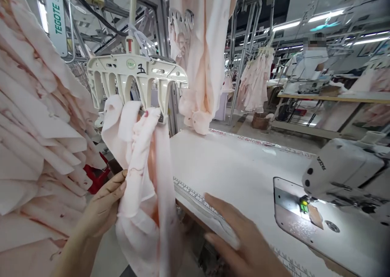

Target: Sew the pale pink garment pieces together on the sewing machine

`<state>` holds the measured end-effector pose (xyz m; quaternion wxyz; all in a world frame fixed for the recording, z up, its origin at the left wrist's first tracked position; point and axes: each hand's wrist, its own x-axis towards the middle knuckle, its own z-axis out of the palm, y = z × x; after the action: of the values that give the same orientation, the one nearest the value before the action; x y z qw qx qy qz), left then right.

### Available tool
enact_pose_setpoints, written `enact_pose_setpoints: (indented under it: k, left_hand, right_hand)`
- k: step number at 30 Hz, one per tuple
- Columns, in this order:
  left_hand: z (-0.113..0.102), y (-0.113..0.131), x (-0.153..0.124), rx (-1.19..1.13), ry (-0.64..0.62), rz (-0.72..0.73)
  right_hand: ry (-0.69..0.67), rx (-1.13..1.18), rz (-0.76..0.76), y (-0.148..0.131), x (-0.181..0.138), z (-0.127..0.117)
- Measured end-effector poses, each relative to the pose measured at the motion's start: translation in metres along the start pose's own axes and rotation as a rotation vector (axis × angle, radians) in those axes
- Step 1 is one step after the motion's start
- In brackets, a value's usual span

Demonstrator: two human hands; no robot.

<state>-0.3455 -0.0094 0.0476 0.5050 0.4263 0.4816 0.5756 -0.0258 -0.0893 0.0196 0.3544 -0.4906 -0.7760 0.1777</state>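
Note:
Pale pink fabric pieces [137, 179] hang from a cream clip hanger [134, 71] marked with a handwritten sign. At their left edge is my left hand [106, 203], its thumb and fingers closed on the fabric; the fingertips are partly hidden. My right hand [237, 236] is over the front edge of the white sewing table [231, 163], fingers apart and holding nothing. Under it runs a printed measuring tape [195, 195] along the edge. To the right of that hand is a sewing machine [344, 175] with its lit needle plate [292, 212].
Layered pink fabric pieces [36, 126] hang close on the left. Another long pink bundle [201, 61] hangs over the table's far edge. Farther back are a rack of pink garments [256, 81], a workbench [332, 98] and a person [313, 61].

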Motion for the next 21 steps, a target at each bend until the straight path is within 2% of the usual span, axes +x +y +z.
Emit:
enact_pose_setpoints:
  k: [2, 4, 7, 10, 12, 14, 16, 17, 19, 21]
  left_hand:
    - [0.007, 0.001, -0.006, -0.021, 0.018, 0.007]
    - [0.011, 0.003, -0.007, 0.023, 0.017, 0.061]
    - [0.005, 0.009, 0.0, 0.392, -0.001, 0.216]
    - [-0.018, 0.019, 0.015, 0.872, 0.091, 0.329]
    - [-0.038, 0.024, 0.025, 1.034, 0.197, 0.376]
    - [-0.054, 0.024, 0.034, 1.084, 0.274, 0.412]
    - [-0.064, 0.023, 0.041, 1.011, 0.254, 0.408]
    - [-0.066, 0.023, 0.044, 0.899, 0.201, 0.386]
    - [-0.065, 0.026, 0.05, 0.56, 0.066, 0.283]
    - [-0.06, 0.034, 0.055, 0.221, -0.013, 0.17]
  right_hand:
    - [-0.077, 0.116, 0.094, -0.016, 0.046, 0.027]
    - [-0.059, 0.285, 0.172, -0.023, 0.086, 0.054]
    - [0.026, 0.556, 0.275, -0.014, 0.122, 0.084]
    - [0.038, 0.676, 0.26, 0.0, 0.124, 0.092]
    - [0.092, 0.74, 0.25, 0.005, 0.113, 0.086]
    - [0.199, 0.838, 0.269, 0.005, 0.101, 0.073]
    - [0.329, 0.963, 0.301, 0.0, 0.094, 0.058]
    - [0.392, 1.007, 0.319, -0.002, 0.093, 0.049]
    - [0.493, 1.001, 0.343, -0.004, 0.093, 0.032]
    - [0.564, 0.854, 0.292, -0.001, 0.095, 0.016]
